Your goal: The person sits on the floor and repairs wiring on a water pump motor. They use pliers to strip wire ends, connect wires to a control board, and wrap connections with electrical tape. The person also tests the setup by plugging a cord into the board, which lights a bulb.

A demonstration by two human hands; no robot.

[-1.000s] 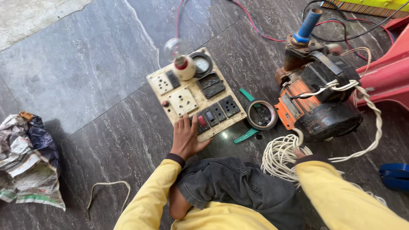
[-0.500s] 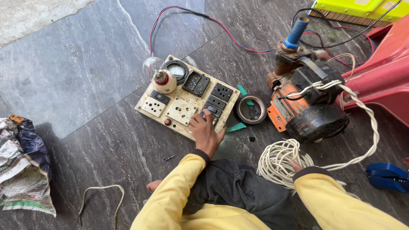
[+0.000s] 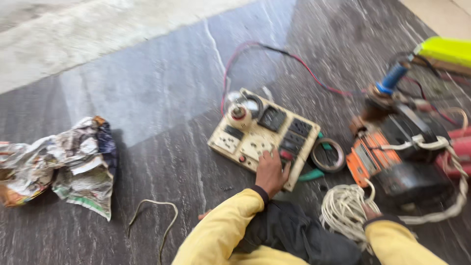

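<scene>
My left hand point(image 3: 271, 172) rests on the near edge of a cream electrical switch board point(image 3: 262, 137) that lies flat on the dark stone floor; the fingers press its surface by the black switches. The board carries sockets, a round gauge and a bulb holder point(image 3: 239, 115). My right hand point(image 3: 369, 212) is mostly hidden behind a coil of white rope point(image 3: 343, 208); only a bit of it shows above the yellow sleeve. An orange and black motor pump point(image 3: 400, 162) sits just right of the board.
A red and black wire point(image 3: 289, 58) runs from the board toward the pump. A roll of tape point(image 3: 328, 154) and green-handled pliers point(image 3: 311, 174) lie beside the board. Crumpled newspaper point(image 3: 64, 164) sits at left, a loose cord point(image 3: 152, 221) near it. My dark-trousered knee point(image 3: 294, 230) is below.
The view has swung left, so board and pump sit further right in frame. My left hand stays on the board's near edge; the right hand stays at the rope coil.
</scene>
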